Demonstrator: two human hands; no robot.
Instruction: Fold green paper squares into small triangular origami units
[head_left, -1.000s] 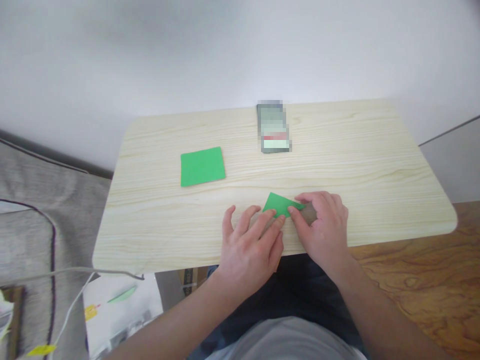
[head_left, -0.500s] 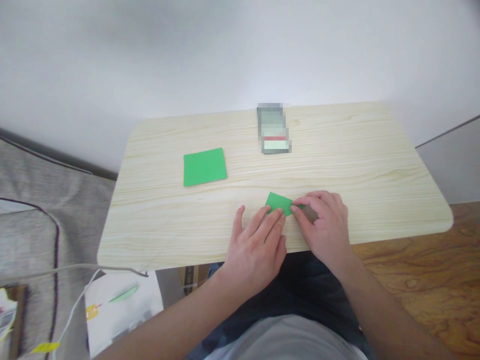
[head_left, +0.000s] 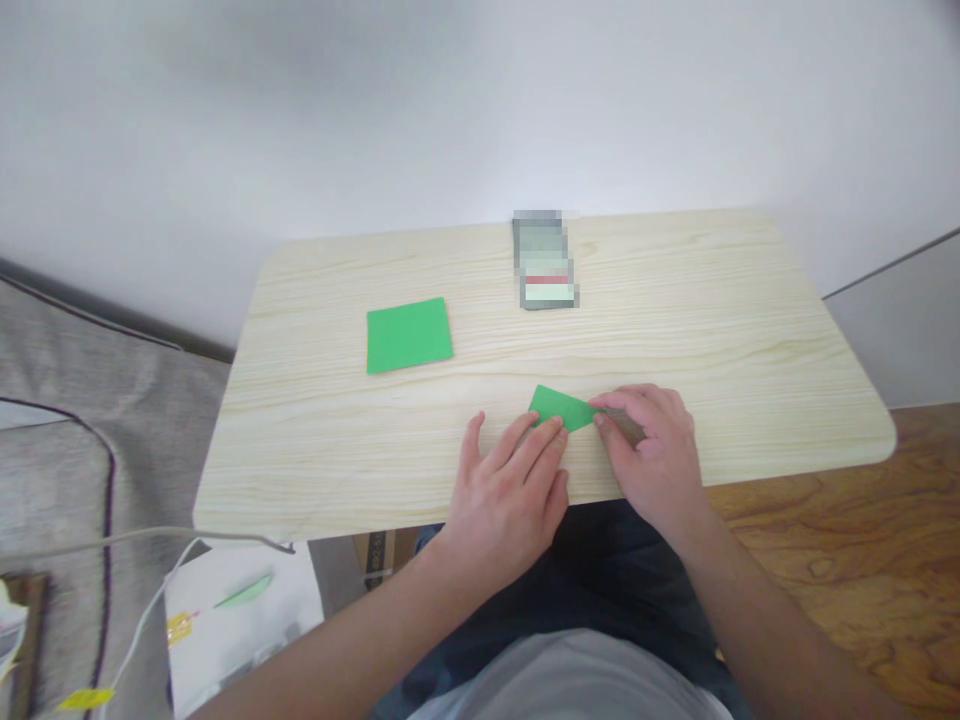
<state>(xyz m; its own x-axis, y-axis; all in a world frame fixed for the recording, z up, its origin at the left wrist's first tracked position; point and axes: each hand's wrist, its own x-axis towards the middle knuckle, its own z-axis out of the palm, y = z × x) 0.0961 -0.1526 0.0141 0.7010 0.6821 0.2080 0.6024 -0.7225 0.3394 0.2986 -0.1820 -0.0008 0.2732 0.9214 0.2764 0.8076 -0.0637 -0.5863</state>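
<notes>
A small folded piece of green paper (head_left: 564,408) lies near the front edge of the wooden table. It narrows to a point on its right side. My left hand (head_left: 511,485) rests flat with fingers spread, its fingertips pressing the paper's lower left part, which they partly hide. The thumb and forefinger of my right hand (head_left: 651,440) pinch the paper's pointed right end. Farther back to the left lies a flat stack of green paper (head_left: 409,335).
A phone-like device (head_left: 545,260), its screen blurred, lies at the back of the pale wooden table (head_left: 675,300) by the wall. A cable (head_left: 150,532) hangs over the left front corner. Below stands a white surface (head_left: 292,580) with a light green pointed object (head_left: 246,592) on it.
My right thumb and forefinger have slid slightly right along the paper to its tip, uncovering more of it. My left hand stays on the paper. The view has shifted a little.
</notes>
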